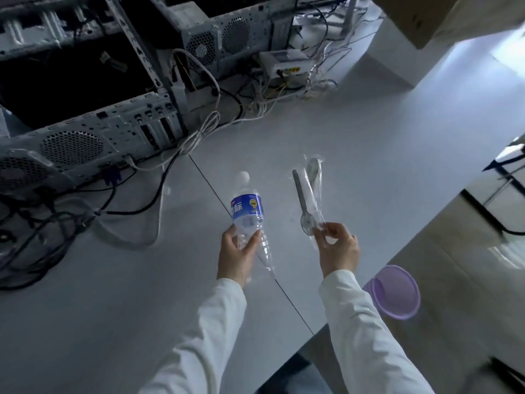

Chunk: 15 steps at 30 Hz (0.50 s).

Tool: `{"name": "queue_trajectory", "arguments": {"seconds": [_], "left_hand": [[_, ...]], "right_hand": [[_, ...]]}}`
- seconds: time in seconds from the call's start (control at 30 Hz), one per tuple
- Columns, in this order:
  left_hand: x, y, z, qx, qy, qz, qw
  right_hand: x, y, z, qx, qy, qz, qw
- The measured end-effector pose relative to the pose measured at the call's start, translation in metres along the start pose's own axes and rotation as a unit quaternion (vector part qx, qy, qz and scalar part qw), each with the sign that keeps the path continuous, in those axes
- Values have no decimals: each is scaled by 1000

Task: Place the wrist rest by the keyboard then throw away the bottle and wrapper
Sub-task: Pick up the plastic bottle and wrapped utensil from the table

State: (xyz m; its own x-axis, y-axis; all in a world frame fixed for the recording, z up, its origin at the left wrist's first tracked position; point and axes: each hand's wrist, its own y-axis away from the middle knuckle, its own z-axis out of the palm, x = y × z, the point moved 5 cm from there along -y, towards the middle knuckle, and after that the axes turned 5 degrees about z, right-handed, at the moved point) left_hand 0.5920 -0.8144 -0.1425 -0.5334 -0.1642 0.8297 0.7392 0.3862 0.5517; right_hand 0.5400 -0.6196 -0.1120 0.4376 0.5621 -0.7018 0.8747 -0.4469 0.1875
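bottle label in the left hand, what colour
Blue label with white characters on the clear plastic bottle; head view.

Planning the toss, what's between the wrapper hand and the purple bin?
Head view: nothing. From the right hand to the purple bin only bare table edge and floor show.

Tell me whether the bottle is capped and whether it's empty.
Capped: a white cap sits on the bottle held in the left hand. It looks empty, with clear walls and no liquid line, though blur leaves some doubt.
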Motion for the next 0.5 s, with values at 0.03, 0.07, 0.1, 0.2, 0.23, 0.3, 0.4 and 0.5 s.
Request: {"name": "queue_trajectory", "arguments": {"seconds": [0.03,0.07,0.1,0.2,0.23,0.3,0.4,0.5], "left_hand": [[0,4,8,-14,-2,3,1000],[1,9,16,-24,-2,9,1000],[2,14,24,-36,-3,15,999],[4,37,61,-88,-35,27,995],[3,45,77,-106,-49,30,993],[1,60,108,-134,-65,34,988],[-6,83,158,-169,-91,44,980],[-25,107,215,-205,-112,28,972]], "right_hand": [[8,2,-10,8,2,9,1000],[17,4,-20,13,4,19,1000],[23,5,-30,21,5,29,999],[51,4,-67,56,-8,66,996],[63,2,-81,68,-12,77,995],[86,-4,-107,91,-25,91,991],[125,-13,-150,129,-59,114,983],[170,-22,-194,160,-70,148,974]]}}
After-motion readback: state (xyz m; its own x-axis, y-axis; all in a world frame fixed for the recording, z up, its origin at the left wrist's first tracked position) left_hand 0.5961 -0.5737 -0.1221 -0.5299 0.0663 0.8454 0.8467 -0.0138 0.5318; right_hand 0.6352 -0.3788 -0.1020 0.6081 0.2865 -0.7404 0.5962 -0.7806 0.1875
